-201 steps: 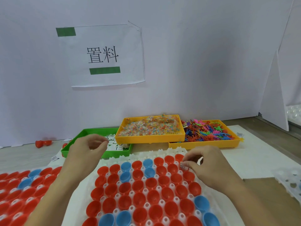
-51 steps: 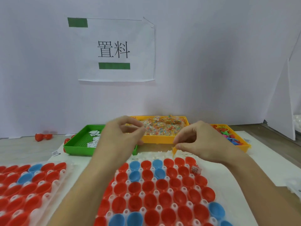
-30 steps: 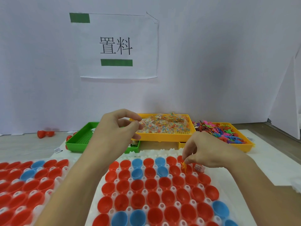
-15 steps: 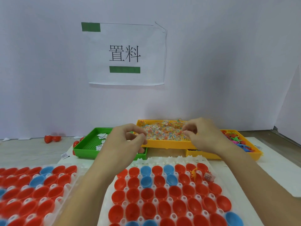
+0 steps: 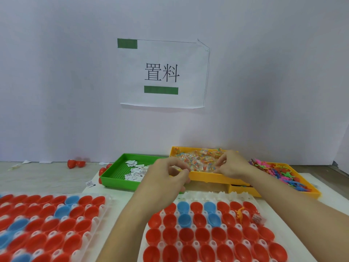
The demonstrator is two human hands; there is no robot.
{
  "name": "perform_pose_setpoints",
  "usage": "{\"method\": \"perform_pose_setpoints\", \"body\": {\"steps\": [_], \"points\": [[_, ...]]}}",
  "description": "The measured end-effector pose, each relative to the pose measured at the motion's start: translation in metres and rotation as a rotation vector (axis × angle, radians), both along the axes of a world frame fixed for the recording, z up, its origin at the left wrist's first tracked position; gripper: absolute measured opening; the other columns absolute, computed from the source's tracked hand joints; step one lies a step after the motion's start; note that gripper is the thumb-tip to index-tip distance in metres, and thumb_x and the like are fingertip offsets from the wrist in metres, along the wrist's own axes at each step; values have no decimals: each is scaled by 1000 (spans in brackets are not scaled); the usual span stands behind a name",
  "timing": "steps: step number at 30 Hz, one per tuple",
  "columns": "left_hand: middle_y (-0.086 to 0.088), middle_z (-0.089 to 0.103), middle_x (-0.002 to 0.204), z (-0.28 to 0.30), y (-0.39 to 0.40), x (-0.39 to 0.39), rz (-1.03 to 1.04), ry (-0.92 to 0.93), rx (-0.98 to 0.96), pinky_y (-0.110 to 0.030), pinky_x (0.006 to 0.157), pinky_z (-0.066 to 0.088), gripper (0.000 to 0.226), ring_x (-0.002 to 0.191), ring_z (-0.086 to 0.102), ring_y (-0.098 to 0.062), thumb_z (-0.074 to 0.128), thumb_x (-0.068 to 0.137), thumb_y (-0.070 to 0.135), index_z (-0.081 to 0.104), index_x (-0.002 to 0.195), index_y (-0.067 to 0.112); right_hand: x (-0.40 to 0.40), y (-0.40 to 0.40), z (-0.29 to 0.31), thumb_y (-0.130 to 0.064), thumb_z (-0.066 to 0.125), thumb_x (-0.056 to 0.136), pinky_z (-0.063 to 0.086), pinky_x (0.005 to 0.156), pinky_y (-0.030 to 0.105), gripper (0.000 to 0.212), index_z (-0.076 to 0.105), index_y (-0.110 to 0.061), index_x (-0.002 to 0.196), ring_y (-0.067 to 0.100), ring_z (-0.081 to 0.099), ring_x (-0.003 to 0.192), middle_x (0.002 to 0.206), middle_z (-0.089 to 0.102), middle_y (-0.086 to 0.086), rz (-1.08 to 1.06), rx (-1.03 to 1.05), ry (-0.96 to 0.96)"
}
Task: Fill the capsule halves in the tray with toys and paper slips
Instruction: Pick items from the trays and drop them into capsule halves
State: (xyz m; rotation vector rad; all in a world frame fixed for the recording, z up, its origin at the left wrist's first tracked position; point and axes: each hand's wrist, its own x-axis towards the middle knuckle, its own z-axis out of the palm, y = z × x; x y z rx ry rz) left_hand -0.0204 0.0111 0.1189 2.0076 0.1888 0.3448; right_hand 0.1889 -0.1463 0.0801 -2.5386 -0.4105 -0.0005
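Note:
A white tray (image 5: 207, 195) of red and blue capsule halves lies in front of me. One half near its far right holds an orange lizard toy (image 5: 239, 214), and a small packet (image 5: 258, 218) lies in the half beside it. My left hand (image 5: 168, 178) hovers over the tray's far edge with curled fingers, pinching a small yellow-orange piece. My right hand (image 5: 232, 166) reaches into the yellow tray (image 5: 207, 177) of clear toy packets, its fingertips pinching at a packet. A green tray (image 5: 117, 183) with paper slips (image 5: 135, 171) stands to the left.
An orange tray (image 5: 312, 190) of loose coloured toys sits at the right. A second tray of capsule halves (image 5: 47, 224) lies at the left. Red capsules (image 5: 75, 163) and stray slips lie by the back wall, which carries a paper sign (image 5: 162, 72).
My right hand put the orange lizard toy into a capsule half, then moved back into the yellow packet tray. My left hand has stayed curled above the tray's far edge.

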Motion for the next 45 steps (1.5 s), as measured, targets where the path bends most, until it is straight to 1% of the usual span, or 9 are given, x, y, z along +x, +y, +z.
{"method": "perform_pose_setpoints", "body": {"steps": [3, 8, 11, 15, 19, 23, 29, 38, 45], "points": [[3, 74, 81, 0, -2, -1, -15, -3, 12, -19, 60, 52, 17, 64, 69, -6, 57, 94, 22, 70, 88, 30, -3, -8, -1, -13, 81, 82, 48, 88, 32, 20, 74, -13, 101, 23, 61, 107, 105, 67, 3, -77, 238, -12], [3, 73, 86, 2, -7, -1, -67, -37, 24, -36, 79, 56, 12, 67, 71, -7, 58, 95, 31, 69, 90, 33, -26, -29, 15, -12, 80, 83, 60, 82, 41, 7, 76, -13, 89, 25, 70, 81, 80, 71, 5, -80, 614, -24], [1, 73, 87, 3, -15, -2, -134, -49, 37, -46, 84, 56, 14, 71, 72, -10, 57, 94, 40, 68, 92, 33, -56, -40, 29, -15, 82, 79, 61, 76, 28, 13, 77, -17, 91, 19, 73, 84, 84, 76, 5, 78, 720, 32], [1, 74, 87, 3, -27, 1, -128, -78, 39, -46, 87, 55, 8, 77, 72, -15, 61, 93, 36, 68, 95, 33, -100, -51, 40, -22, 86, 73, 52, 69, 11, 26, 76, -31, 95, 7, 72, 76, 82, 75, -2, 289, 702, -11], [0, 75, 80, 3, -39, 4, -92, -133, -67, -41, 85, 58, 6, 74, 73, -13, 68, 91, 29, 72, 96, 29, -124, -49, 43, -10, 88, 70, 61, 73, 27, 29, 73, -29, 86, 14, 74, 77, 80, 74, 0, 402, 607, -4], [-4, 73, 69, 0, -48, 5, -97, -161, -89, -33, 75, 60, 5, 70, 72, -18, 72, 89, 19, 75, 85, 19, -130, -48, 46, -12, 86, 73, 61, 79, 28, 16, 74, -22, 79, 14, 75, 80, 82, 76, 1, 466, 539, -5], [-8, 73, 70, -5, -46, 10, -11, -198, -164, -20, 63, 58, 11, 61, 69, -12, 68, 89, 3, 74, 82, 8, -126, -49, 45, -18, 76, 86, 59, 71, 23, 3, 78, -18, 84, 11, 74, 76, 80, 76, -3, 418, 549, -10], [1, 74, 80, -7, -53, 12, -30, -199, -38, -13, 62, 51, 22, 72, 71, -10, 78, 81, 8, 73, 95, 24, -125, -50, 46, -13, 71, 90, 52, 60, 14, 7, 76, -9, 86, 13, 73, 69, 74, 75, 4, 341, 686, 83], [-1, 73, 73, -6, -49, 11, -9, -206, 88, -27, 67, 57, 13, 65, 71, -11, 76, 84, 11, 74, 94, 19, -126, -47, 45, -15, 73, 88, 53, 63, 13, 5, 76, -14, 93, 12, 74, 72, 79, 77, 4, 373, 747, 111]]}}
